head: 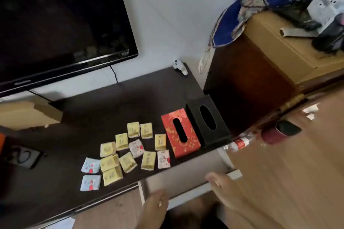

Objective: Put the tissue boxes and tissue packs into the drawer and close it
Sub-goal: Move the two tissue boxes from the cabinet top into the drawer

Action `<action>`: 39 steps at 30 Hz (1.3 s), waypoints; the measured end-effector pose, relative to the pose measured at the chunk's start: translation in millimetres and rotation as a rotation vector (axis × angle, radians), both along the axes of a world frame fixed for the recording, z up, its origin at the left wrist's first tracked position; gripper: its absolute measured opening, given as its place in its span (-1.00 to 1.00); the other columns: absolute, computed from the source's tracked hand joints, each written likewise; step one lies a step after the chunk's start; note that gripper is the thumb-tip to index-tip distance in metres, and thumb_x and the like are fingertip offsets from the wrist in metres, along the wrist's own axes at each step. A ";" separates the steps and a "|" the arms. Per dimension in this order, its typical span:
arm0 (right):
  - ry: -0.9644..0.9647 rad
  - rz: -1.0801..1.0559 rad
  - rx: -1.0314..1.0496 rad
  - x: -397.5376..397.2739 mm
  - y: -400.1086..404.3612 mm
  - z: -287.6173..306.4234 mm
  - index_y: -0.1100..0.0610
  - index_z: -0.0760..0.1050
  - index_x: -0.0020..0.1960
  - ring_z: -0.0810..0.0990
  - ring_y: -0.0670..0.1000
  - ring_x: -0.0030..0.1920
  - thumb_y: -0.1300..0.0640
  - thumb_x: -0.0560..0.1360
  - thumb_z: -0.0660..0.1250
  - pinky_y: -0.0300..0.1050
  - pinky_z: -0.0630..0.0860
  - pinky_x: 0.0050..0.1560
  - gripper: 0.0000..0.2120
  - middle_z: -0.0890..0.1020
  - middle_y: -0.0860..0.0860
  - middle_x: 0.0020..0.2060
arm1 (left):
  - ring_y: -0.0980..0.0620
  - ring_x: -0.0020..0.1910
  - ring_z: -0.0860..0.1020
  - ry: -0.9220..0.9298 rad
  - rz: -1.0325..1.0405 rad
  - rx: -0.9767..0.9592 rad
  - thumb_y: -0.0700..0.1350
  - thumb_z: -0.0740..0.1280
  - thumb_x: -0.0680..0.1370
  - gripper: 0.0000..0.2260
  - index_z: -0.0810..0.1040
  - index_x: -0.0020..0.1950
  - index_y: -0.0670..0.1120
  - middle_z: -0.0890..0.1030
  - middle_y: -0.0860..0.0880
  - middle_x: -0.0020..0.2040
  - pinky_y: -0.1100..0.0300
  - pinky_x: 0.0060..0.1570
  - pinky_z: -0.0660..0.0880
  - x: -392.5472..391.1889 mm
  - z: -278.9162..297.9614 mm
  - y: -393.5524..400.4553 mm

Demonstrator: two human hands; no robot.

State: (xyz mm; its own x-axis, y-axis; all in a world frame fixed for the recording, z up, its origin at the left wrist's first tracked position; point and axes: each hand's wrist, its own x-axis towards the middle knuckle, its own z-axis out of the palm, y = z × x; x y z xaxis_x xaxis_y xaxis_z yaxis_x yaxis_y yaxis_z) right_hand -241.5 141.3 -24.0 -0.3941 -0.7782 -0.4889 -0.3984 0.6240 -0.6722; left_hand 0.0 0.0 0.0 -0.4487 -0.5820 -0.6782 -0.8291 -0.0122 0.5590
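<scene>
Both hands, left hand [155,203] and right hand [221,182], rest loosely open on the drawer [186,174] front at lower centre, holding nothing; tissue packs [128,152] lie above.

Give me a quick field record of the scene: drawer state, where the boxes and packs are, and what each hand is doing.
drawer: open, nothing seen inside it
red tissue box: on the dark cabinet top, beside the black one
black tissue box: on the top at its right end
tissue packs: loose cluster on the top, left of the boxes, mostly yellow, a few white or pale blue
left hand: at the drawer's front edge, holding nothing
right hand: over the drawer's right front corner, holding nothing
</scene>
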 end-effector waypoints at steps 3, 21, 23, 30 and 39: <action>0.074 -0.009 -0.010 -1.7 -5.1 -30.9 0.03 0.62 0.21 0.57 -0.18 0.14 0.24 0.63 0.27 -0.54 0.34 0.11 -0.76 0.64 -0.13 0.10 | -0.02 0.18 0.56 0.030 -0.028 -0.106 -0.12 0.22 0.61 -0.76 0.55 0.25 -0.02 0.62 0.00 0.16 0.14 0.17 0.44 -14.4 -26.4 7.5; 0.446 -0.341 -0.282 -75.2 -60.2 -51.7 0.15 0.49 0.38 0.48 0.03 0.31 0.22 0.60 0.32 -0.21 0.36 0.25 -0.66 0.56 0.06 0.31 | 0.10 0.16 0.46 0.334 0.190 -0.503 -0.12 0.25 0.56 -0.66 0.42 0.34 0.03 0.49 0.04 0.28 0.13 0.04 0.44 -112.6 -62.1 -58.6; 0.493 -0.384 -0.280 -86.5 -75.6 -51.0 0.16 0.49 0.38 0.46 0.06 0.34 0.20 0.60 0.33 -0.19 0.37 0.23 -0.65 0.55 0.07 0.32 | 0.09 0.20 0.46 0.329 0.227 -0.515 -0.10 0.26 0.57 -0.64 0.39 0.37 0.00 0.46 0.02 0.31 0.10 0.09 0.47 -127.5 -65.0 -72.9; 0.408 -0.488 -0.140 -128.4 -124.1 -50.0 0.21 0.23 0.60 0.30 0.17 0.54 0.04 0.63 0.33 0.04 0.37 0.46 -0.38 0.34 0.15 0.56 | -0.02 0.28 0.44 0.271 0.322 -0.409 -0.05 0.31 0.55 -0.50 0.26 0.46 -0.08 0.38 -0.07 0.38 0.07 0.18 0.43 -169.3 -78.3 -111.0; 0.321 -0.448 0.061 -166.1 -164.3 -62.9 0.12 0.34 0.52 0.60 0.20 0.28 0.01 0.55 0.40 0.13 0.56 0.22 -0.42 0.60 0.08 0.34 | -0.12 0.34 0.42 0.203 0.545 -0.256 -0.24 0.40 0.45 -0.26 0.09 0.54 -0.18 0.34 -0.14 0.44 0.01 0.27 0.42 -213.3 -93.5 -138.8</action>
State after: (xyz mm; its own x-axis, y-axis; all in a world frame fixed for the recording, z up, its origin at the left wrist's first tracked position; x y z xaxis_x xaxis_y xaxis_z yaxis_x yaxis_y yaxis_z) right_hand -407.6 -23.0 -86.8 -0.8166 -0.4746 -0.3284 -0.2644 0.8134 -0.5181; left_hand -213.3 -138.8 -93.5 -0.1480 -0.8954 -0.4200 -0.6185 -0.2476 0.7458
